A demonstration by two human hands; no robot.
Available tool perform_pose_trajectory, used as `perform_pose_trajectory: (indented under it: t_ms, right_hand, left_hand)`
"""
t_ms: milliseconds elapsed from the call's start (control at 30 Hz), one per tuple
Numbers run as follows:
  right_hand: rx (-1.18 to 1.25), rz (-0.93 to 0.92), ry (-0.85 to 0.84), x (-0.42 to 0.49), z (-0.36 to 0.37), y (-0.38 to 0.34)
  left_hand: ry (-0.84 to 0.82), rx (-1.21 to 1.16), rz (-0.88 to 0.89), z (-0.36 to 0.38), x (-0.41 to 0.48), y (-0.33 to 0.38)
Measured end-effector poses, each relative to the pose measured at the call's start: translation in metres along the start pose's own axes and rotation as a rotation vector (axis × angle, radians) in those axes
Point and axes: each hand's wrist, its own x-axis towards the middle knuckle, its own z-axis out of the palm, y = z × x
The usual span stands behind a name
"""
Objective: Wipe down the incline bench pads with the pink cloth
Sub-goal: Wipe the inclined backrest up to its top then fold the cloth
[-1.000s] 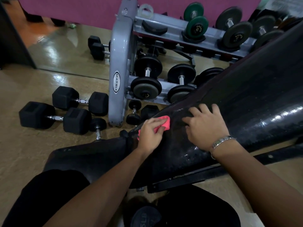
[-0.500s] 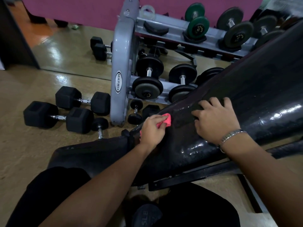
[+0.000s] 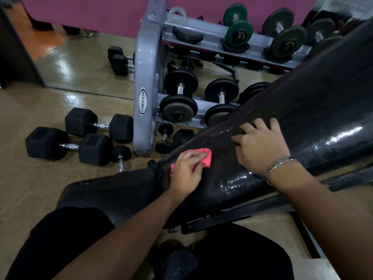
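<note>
The black incline back pad (image 3: 302, 110) slopes up from centre to the upper right, shiny with wet streaks. Its lower end meets the black seat pad (image 3: 105, 190) at lower left. My left hand (image 3: 186, 172) grips the folded pink cloth (image 3: 203, 156) and presses it on the low end of the back pad, near the gap between the pads. My right hand (image 3: 260, 146), with a metal watch at the wrist, lies on the back pad just right of the cloth, fingers spread over the pad's far edge.
A grey dumbbell rack (image 3: 147, 93) loaded with round dumbbells stands just beyond the bench. Black hex dumbbells (image 3: 68, 146) lie on the tan floor to the left. The bench's black steel frame (image 3: 238, 217) runs under the back pad. My legs straddle the seat.
My left hand has slid the pink cloth a little toward the lower end of the back pad. My right hand has shifted slightly up the pad.
</note>
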Motion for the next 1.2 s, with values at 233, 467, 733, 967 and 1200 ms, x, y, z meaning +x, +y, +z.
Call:
perform_pose_trajectory:
  t_ms: [233, 467, 733, 967, 1200]
  right_hand:
    - [-0.007, 0.005, -0.019, 0.002, -0.002, -0.001]
    - [-0.005, 0.004, -0.024, 0.003, -0.002, -0.001]
    - [-0.007, 0.007, -0.019, 0.002, 0.003, 0.000]
    - [-0.021, -0.004, -0.016, 0.002, 0.007, 0.000]
    - [-0.005, -0.001, -0.023, 0.002, 0.004, 0.000]
  left_hand:
    - [0.063, -0.001, -0.083, 0.009, 0.002, 0.020]
    - [0.027, 0.004, -0.106, -0.004, 0.005, 0.011]
    - [-0.014, 0.032, -0.017, -0.008, 0.003, 0.002]
    - [-0.019, 0.008, 0.081, -0.005, -0.023, 0.011]
    - [0.000, 0.011, -0.014, 0.004, -0.015, 0.029]
